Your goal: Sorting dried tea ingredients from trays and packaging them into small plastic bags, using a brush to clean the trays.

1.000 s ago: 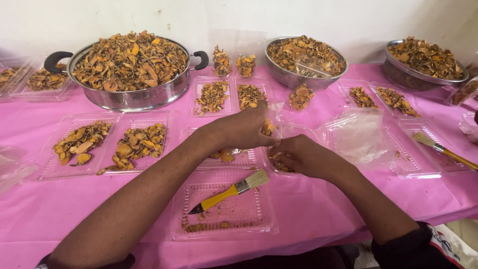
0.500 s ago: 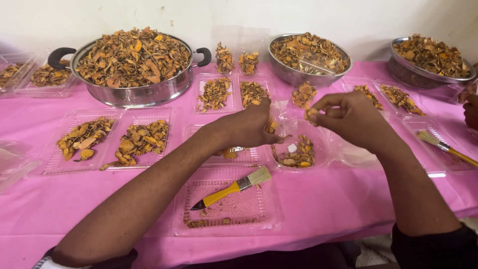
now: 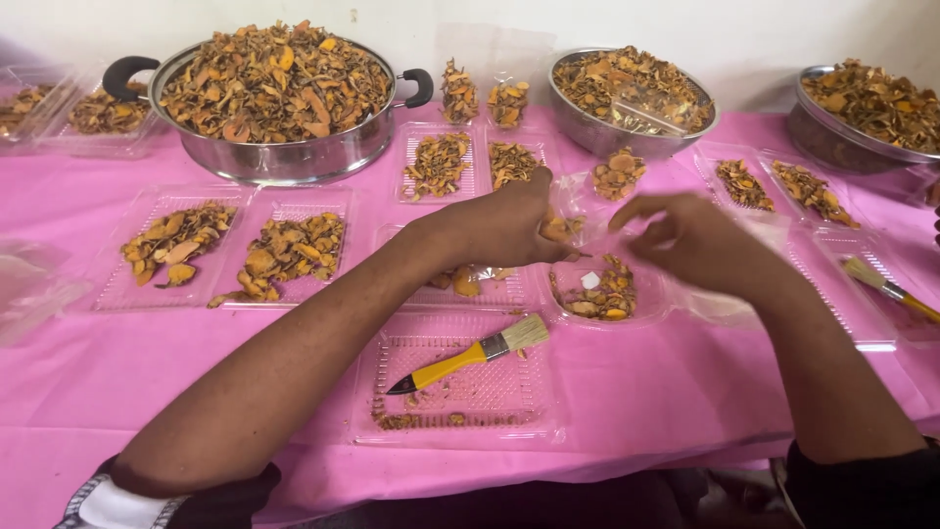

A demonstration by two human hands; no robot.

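The left hand (image 3: 509, 220) is curled shut around a few dried orange-brown pieces (image 3: 560, 229), which show just past its fingertips. The right hand (image 3: 697, 240) hovers close beside it with its fingers loosely bent and spread apart; whether it holds anything cannot be told. A thin clear plastic film (image 3: 587, 201) stretches between the two hands.

Directly below the gap between the hands sits a small clear plastic bowl (image 3: 654, 306) holding more dried orange-brown slices and one small white scrap (image 3: 590, 280). Under the left wrist lies a flat clear plastic tray (image 3: 490, 292) with a few pieces in it. Nearer the person, below both hands, another clear ribbed tray (image 3: 460, 392) carries a yellow-handled paintbrush (image 3: 470, 355) and some crumbs.

Beyond the left hand stands a large steel pot with black handles (image 3: 279, 157), heaped with dried pieces. Beyond the right hand is a round steel bowl (image 3: 627, 137), also full. To the left of the left forearm, two clear trays (image 3: 230, 250) hold portions of the same material. Everything rests on a pink tablecloth (image 3: 147, 362).
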